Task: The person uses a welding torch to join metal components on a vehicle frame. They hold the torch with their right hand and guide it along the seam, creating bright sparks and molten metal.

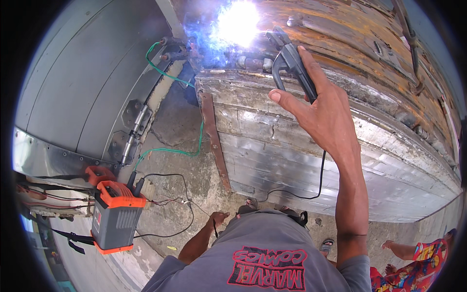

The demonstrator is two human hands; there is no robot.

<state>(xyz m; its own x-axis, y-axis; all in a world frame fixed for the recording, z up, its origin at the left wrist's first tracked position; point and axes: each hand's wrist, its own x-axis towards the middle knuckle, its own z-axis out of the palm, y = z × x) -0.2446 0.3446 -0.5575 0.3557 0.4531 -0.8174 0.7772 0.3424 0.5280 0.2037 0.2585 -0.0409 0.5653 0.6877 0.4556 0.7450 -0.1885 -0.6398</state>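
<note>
My right hand (pixel 327 114) grips a black electrode holder (pixel 293 61), its jaws pointing up and left. Beyond the jaws, a white welding arc (pixel 237 24) glares in bluish smoke at the corner of a rusty metal bed (pixel 340 36); the glare hides the electrode and the joint. From the holder a black cable (pixel 323 177) hangs across a worn metal side panel (pixel 277 141). Low beside my waist is my left hand (pixel 220 218), its fingers curled, with any contents hidden. A green wire (pixel 163 73) runs to clamped metal near the arc.
A grey and orange welding machine (pixel 119 214) hangs at the left by a black strap. Above it are a grey metal door panel (pixel 73 73) and a hinge (pixel 135 134). Loose cables cross the concrete floor (pixel 170 199). Another person in colourful clothing (pixel 413 267) is at the lower right.
</note>
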